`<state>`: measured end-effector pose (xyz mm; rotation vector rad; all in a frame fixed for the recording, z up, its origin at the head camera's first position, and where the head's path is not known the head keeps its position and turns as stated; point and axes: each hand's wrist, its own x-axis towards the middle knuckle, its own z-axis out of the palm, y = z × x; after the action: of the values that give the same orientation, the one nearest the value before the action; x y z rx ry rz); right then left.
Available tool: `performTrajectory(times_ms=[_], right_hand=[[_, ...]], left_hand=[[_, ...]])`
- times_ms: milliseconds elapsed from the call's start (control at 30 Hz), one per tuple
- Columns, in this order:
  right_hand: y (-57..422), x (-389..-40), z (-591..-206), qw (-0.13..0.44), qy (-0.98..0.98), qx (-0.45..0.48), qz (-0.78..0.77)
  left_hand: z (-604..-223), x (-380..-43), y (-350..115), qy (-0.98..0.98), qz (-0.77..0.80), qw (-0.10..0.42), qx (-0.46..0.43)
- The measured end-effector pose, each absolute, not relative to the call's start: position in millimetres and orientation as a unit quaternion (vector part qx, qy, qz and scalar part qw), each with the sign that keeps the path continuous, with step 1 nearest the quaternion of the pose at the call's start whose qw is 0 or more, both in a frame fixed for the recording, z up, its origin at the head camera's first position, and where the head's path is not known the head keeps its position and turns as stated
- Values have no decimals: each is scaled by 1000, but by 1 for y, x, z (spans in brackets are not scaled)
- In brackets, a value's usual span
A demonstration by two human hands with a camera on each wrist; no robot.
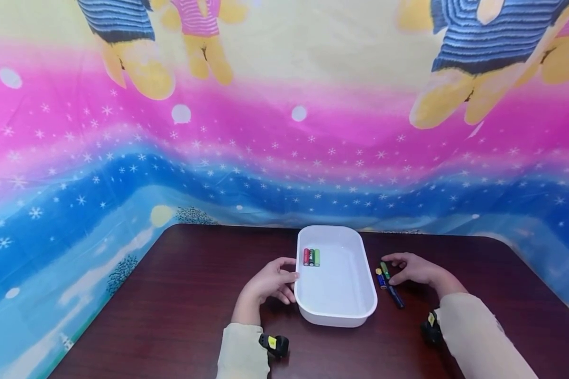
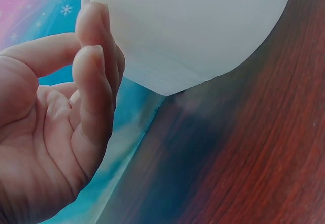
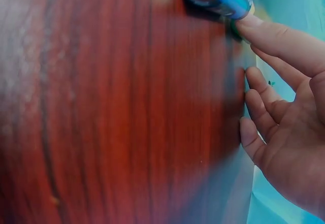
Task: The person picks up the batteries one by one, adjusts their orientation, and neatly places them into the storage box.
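A white tray (image 1: 336, 316) stands on the table. My left hand (image 1: 270, 281) holds its left rim, the thumb tip over the edge and other fingers against the outer wall. Three small batteries (image 1: 311, 257), red, dark and green, lie side by side in the tray. Right of it, my right hand (image 1: 414, 269) reaches down over loose batteries: a green one (image 1: 385, 270), a blue one with a yellow end (image 1: 381, 280) and a dark one (image 1: 396, 298). In the right wrist view, the thumb touches near the blue battery (image 3: 231, 0); the other fingers are loosely bent.
The dark brown wooden table (image 1: 180, 310) ends just behind the tray. A printed cloth (image 1: 246, 173) hangs around its back and sides. Black wrist cameras (image 1: 275, 345) are strapped below both hands.
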<state>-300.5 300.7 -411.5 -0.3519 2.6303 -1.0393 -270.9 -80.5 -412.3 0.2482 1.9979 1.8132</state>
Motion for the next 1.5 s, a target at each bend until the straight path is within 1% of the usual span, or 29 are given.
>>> performTrajectory(times_ms=[233, 433, 800, 967, 1267, 1500], right_hand=[[299, -305, -416, 137, 921, -134, -340], [300, -306, -418, 132, 922, -127, -340], [302, -305, -419, 120, 901, -102, -403], [304, -304, -419, 108, 874, -87, -466], [307, -304, -416, 120, 711, -88, -688], [302, -308, -406, 125, 676, -84, -721]], left_hand=[[-410, -270, -80, 719, 654, 216, 88], [-412, -271, -80, 720, 653, 217, 89], [-412, -271, -81, 721, 653, 214, 87], [-412, -271, -80, 722, 653, 213, 86], [-410, -270, -80, 717, 656, 217, 90], [-411, -271, -81, 717, 656, 218, 88]])
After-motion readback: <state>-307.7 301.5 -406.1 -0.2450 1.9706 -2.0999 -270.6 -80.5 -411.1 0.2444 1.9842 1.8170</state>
